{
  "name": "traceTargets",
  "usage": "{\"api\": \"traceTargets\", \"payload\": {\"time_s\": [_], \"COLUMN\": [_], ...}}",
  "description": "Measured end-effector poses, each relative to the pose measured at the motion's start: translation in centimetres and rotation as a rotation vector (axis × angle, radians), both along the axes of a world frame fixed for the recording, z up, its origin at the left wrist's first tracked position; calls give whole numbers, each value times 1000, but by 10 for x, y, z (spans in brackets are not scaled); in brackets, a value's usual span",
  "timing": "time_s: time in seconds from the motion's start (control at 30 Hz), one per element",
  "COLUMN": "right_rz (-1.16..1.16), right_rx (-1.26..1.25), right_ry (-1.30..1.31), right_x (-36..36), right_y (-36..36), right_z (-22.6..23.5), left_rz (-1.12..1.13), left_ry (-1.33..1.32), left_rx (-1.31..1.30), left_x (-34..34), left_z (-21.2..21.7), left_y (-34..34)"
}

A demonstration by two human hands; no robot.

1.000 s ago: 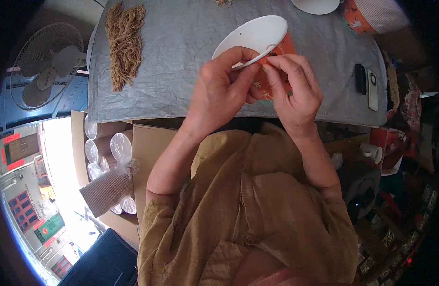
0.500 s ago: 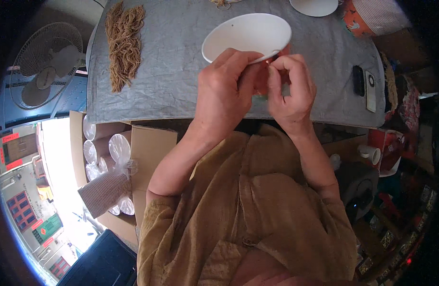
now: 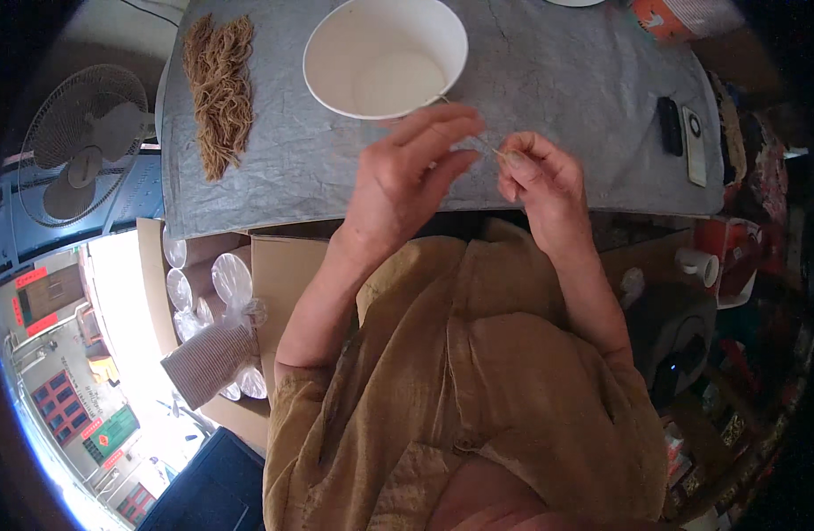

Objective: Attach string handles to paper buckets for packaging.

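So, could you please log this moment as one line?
left hand: pinching thin string | right hand: pinching string | white paper bowl: upright on grey table

White paper bowl [image 3: 385,57], tan fibre bundle [image 3: 219,88], grey table cloth [image 3: 566,97].

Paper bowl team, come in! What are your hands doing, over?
Left hand and right hand pinch a thin string between them. White paper bowl upright, empty, just beyond. Nothing blocking.
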State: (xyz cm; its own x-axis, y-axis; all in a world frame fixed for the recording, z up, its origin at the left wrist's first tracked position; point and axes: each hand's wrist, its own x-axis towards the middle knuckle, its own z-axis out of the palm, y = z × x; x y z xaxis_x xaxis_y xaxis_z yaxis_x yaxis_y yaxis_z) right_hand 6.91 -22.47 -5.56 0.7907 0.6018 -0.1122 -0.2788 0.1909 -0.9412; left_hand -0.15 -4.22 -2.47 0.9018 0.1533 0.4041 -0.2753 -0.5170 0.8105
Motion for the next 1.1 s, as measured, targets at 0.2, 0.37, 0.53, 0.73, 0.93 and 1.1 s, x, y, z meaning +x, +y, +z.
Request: {"api": "traceTargets", "payload": {"time_s": [0.2, 0.37, 0.53, 0.73, 0.93, 1.1], "right_rz": [19, -61, 27, 89, 22, -71], "right_rx": [24, -182, -326, -385, -295, -197], "right_ry": [111, -194, -606, -661, -628, -625], "right_x": [0, 8, 11, 9, 3, 8], "right_y": [-5, -7, -6, -9, -6, -4], "right_z": [5, 11, 8, 11, 9, 9], "left_rz": [-82, -71, -76, -56, -72, -203], "left_ry": [185, 170, 141, -55, 124, -48], "left_rx": [-121, 15, 110, 405, 1276, 663], "left_x": [0, 0, 3, 18, 49, 57], "left_z": [-2, -4, 0, 18, 35, 27], "left_y": [-7, -5, -5, 0, 1, 24]}}
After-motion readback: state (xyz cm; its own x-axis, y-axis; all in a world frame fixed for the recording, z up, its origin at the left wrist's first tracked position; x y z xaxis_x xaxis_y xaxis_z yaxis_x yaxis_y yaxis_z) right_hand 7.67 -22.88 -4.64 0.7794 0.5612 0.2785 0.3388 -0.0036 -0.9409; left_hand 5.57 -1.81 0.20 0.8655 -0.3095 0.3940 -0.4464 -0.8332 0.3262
